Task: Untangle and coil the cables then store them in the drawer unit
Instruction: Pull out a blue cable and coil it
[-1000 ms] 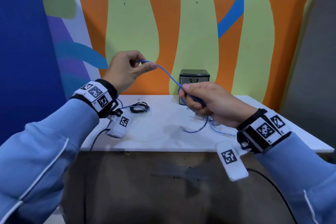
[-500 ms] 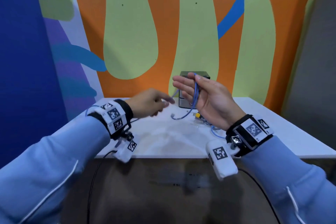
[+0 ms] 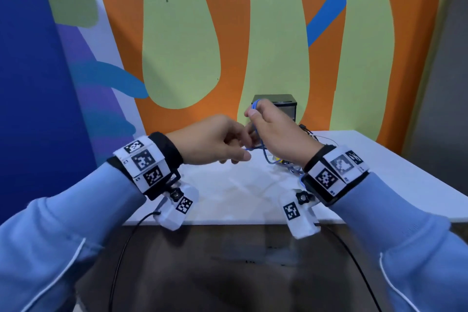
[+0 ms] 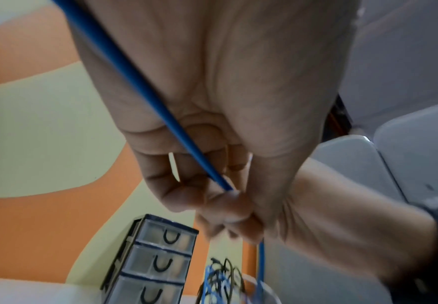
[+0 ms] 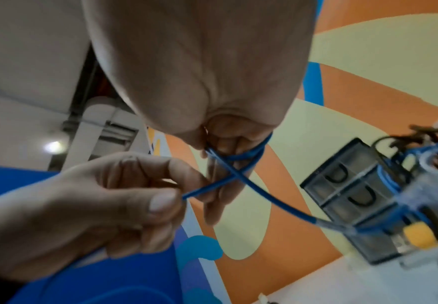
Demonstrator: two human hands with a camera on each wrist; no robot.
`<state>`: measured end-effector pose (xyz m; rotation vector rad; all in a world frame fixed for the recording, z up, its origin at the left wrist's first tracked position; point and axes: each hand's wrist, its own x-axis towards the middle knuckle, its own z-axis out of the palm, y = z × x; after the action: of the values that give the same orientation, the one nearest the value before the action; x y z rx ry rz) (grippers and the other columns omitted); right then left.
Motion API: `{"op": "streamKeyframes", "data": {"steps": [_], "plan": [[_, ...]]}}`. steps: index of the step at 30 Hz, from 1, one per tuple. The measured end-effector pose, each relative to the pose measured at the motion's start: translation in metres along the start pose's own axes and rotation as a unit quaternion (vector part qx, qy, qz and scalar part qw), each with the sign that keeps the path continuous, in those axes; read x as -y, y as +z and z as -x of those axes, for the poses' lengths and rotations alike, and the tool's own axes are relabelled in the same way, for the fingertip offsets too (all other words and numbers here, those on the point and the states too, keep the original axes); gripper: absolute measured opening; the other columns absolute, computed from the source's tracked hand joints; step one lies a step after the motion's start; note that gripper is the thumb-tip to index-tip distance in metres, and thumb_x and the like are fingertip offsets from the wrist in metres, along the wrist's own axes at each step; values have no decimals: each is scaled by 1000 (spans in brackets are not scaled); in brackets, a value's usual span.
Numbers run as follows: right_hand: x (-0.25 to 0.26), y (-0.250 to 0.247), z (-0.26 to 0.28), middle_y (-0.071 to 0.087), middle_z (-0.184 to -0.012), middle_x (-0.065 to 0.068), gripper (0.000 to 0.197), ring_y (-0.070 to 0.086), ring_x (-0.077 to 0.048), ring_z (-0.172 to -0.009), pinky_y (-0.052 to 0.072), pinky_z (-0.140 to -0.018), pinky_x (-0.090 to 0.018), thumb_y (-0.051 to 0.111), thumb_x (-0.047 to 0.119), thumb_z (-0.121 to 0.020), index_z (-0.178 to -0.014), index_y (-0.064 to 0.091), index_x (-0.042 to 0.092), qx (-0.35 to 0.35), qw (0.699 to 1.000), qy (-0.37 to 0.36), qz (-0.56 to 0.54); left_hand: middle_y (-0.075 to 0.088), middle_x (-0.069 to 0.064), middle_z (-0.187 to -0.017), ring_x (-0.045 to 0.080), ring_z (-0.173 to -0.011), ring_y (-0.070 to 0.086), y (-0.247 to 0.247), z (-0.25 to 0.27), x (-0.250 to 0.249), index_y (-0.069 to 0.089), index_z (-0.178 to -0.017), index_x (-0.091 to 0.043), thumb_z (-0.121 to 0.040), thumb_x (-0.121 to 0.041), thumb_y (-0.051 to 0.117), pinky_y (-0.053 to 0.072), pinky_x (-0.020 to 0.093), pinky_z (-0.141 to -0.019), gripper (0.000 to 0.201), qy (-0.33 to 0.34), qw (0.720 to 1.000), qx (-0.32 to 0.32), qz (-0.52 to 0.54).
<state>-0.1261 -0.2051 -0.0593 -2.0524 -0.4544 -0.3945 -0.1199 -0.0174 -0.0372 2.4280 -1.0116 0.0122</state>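
A thin blue cable (image 5: 241, 158) is looped round the fingers of my right hand (image 3: 253, 119), which grips the loops just above the table, in front of the drawer unit (image 3: 283, 102). My left hand (image 3: 236, 153) is right beside it and pinches the cable's free stretch (image 5: 200, 190) between thumb and finger. In the left wrist view the blue cable (image 4: 134, 82) runs along my palm to the pinching fingertips. The rest of this cable drops into a tangle of blue and black cables (image 3: 291, 167) on the white table (image 3: 228, 200). The small drawer unit (image 5: 342, 195) has its clear drawers closed.
The drawer unit stands at the table's back edge against the painted wall. A yellow connector (image 5: 418, 236) lies in the tangle beside it. Black leads from the wrist cameras hang below the table's front edge (image 3: 228, 223).
My left hand came down from the upper left to meet the right hand, bringing the cable round it. My right hand went from flat and open to gripping the loops.
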Motion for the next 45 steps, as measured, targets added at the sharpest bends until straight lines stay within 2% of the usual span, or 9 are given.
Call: {"op": "streamKeyframes", "data": {"steps": [5, 9, 13, 20, 25, 29, 33, 39, 45], "plan": [[4, -2, 5, 69, -68, -1, 29, 56, -14, -56, 43, -63, -36, 35, 33, -112, -107, 51, 10, 109, 986, -11, 129, 77, 11, -79, 24, -68, 58, -28, 3, 16, 73, -98, -4, -85, -24, 87, 49, 30, -65, 27, -41, 991, -1, 131], [0, -3, 4, 56, -78, 3, 36, 51, -10, -69, 39, -69, -32, 39, 37, -112, -105, 69, 18, 148, 975, -9, 168, 73, 13, -76, 25, -65, 53, -26, -7, 54, 72, -92, 1, -78, -30, 87, 46, 31, -63, 37, -103, 968, -46, 224], [-7, -4, 9, 43, -57, 8, 39, 42, -4, -44, 32, -47, -20, 43, 35, -112, -91, 69, 16, 179, 954, -36, 238, 74, 7, -78, 13, -58, 63, -13, -19, 94, 75, -101, 1, -94, -24, 81, 44, 22, -52, 26, -175, 970, -77, 150], [-17, -34, 13, 51, -66, 8, 37, 52, -12, -58, 36, -51, -27, 37, 31, -112, -88, 61, 16, 65, 953, -11, 295, 74, 0, -100, 20, -91, 72, -5, -41, 163, 75, -98, -21, -100, 3, 57, 58, 33, -88, 30, -215, 906, -363, 21], [-41, -68, -4, 48, -65, 1, 40, 36, -18, -54, 28, -57, -32, 39, 31, -111, -84, 61, 13, -69, 985, 44, 151, 71, 4, -126, 27, -117, 65, 0, -42, 191, 78, -119, -23, -90, 17, 42, 56, 36, -96, 61, -290, 941, -107, -135], [-45, -89, -11, 42, -49, 15, 37, 29, -8, -42, 24, -45, -23, 38, 18, -109, -76, 55, 21, -202, 974, 74, -74, 62, 2, -121, 27, -108, 63, 0, -48, 199, 75, -125, -29, -90, 7, 61, 51, 30, -82, 52, -302, 937, 9, -177], [-40, -96, -12, 40, -46, 13, 35, 27, -1, -33, 18, -38, -17, 36, 9, -106, -76, 52, 19, -283, 939, 104, -167, 75, -1, -108, 23, -98, 70, 3, -60, 203, 81, -103, -28, -90, -27, 83, 57, 30, -79, 14, -304, 921, 11, -241], [-43, -90, -6, 35, -43, 13, 34, 21, -3, -34, 13, -38, -17, 33, 11, -108, -79, 49, 18, -215, 942, 124, -225, 76, 2, -103, 27, -92, 71, -2, -60, 195, 79, -99, -28, -95, -33, 72, 58, 33, -74, 10, -322, 903, -14, -284], [-35, -89, -7, 30, -46, 12, 32, 18, -5, -36, 14, -40, -20, 30, 11, -109, -82, 45, 19, -225, 933, 104, -263, 63, -2, -85, 24, -94, 59, 1, -46, 167, 83, -79, -33, -91, -89, 32, 47, 42, -101, 77, -294, 946, 52, -128]]}}
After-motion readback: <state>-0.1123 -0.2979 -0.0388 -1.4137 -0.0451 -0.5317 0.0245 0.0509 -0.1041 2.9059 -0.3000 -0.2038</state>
